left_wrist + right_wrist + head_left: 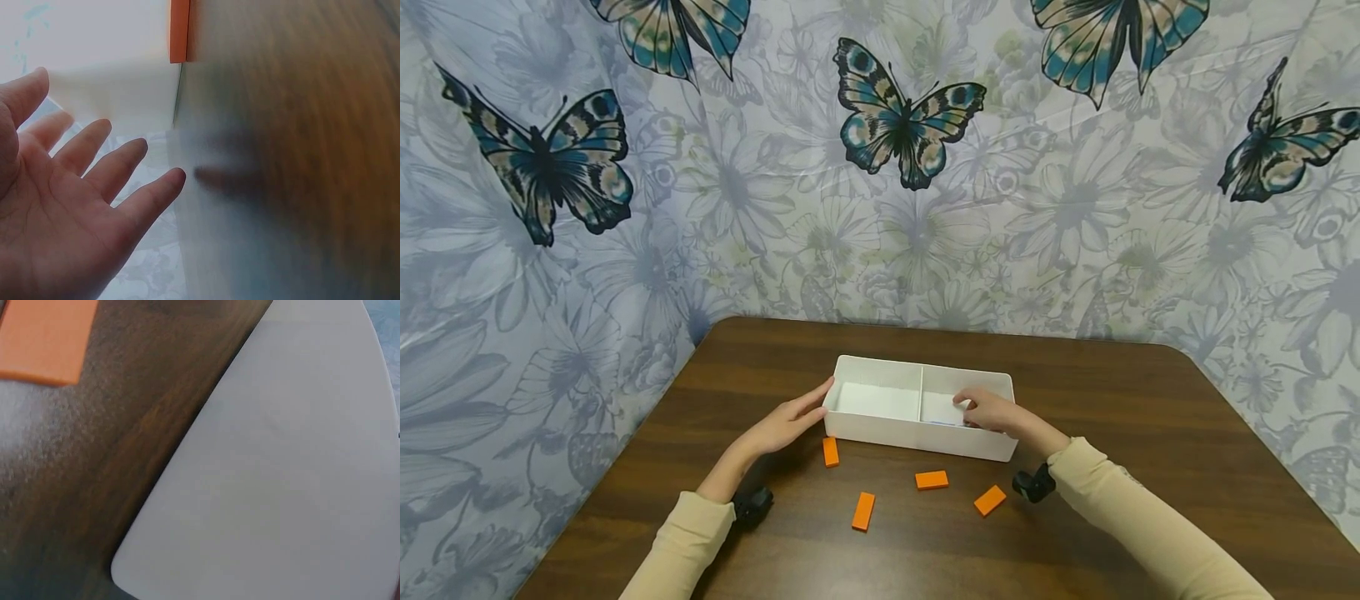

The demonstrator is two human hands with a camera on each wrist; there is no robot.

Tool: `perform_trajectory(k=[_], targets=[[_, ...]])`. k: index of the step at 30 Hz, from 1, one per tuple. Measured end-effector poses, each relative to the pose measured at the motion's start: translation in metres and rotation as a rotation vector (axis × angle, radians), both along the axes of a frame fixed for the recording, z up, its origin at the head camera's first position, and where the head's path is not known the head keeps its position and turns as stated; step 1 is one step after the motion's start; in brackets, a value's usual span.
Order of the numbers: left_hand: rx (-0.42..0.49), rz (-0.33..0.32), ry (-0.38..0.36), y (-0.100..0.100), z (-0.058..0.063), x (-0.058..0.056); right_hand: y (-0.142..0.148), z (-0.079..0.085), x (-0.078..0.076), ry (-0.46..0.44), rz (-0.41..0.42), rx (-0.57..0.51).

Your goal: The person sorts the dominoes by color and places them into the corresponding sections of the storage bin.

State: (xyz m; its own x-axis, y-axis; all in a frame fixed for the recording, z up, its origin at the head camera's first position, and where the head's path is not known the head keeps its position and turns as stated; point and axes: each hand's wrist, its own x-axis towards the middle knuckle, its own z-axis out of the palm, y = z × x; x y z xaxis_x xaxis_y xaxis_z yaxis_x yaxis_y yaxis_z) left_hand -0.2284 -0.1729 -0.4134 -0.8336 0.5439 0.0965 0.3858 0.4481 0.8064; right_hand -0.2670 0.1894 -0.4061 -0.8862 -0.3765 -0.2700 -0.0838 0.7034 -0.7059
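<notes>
A white two-compartment box (880, 429) stands on the table, a divider (921, 393) splitting it into a longer left part and a shorter right part. My left hand (792, 421) is at the box's left end, fingers spread and fairly straight, fingertips right at the wall. In the left wrist view its palm and fingers hold nothing. Over the front wall, my right hand (992, 412) reaches into the right compartment with bent fingers. Something pale bluish (947, 423) shows low beside it. The front wall hides part of that hand, and I cannot tell whether it grips anything.
Several orange blocks lie in front of the box: one by its left corner (831, 452), one nearer me (863, 512), one near the middle (932, 480) and one to the right (990, 501). Behind the brown table (1112, 375) hangs a butterfly-patterned cloth (1060, 250).
</notes>
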Motion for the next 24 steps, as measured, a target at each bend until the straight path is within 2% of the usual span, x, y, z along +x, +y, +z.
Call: perform_trajectory(k=[2, 5, 14, 21, 24], targets=[[-0.007, -0.002, 0.000, 0.002, 0.008, 0.004, 0.000, 0.000, 0.000, -0.011, 0.015, -0.022], [-0.010, -0.002, -0.004, 0.002, 0.010, 0.005, 0.001, 0.001, 0.000, -0.033, 0.039, -0.052], [0.015, -0.003, -0.008, 0.001, 0.007, 0.004, 0.002, 0.001, -0.001, -0.041, 0.098, -0.087], [0.001, 0.013, 0.013, -0.006, -0.021, -0.013, 0.002, 0.001, -0.001, -0.022, 0.116, -0.078], [0.012, 0.009, 0.020, -0.007, -0.024, -0.014, 0.003, 0.000, -0.001, -0.027, 0.110, -0.075]])
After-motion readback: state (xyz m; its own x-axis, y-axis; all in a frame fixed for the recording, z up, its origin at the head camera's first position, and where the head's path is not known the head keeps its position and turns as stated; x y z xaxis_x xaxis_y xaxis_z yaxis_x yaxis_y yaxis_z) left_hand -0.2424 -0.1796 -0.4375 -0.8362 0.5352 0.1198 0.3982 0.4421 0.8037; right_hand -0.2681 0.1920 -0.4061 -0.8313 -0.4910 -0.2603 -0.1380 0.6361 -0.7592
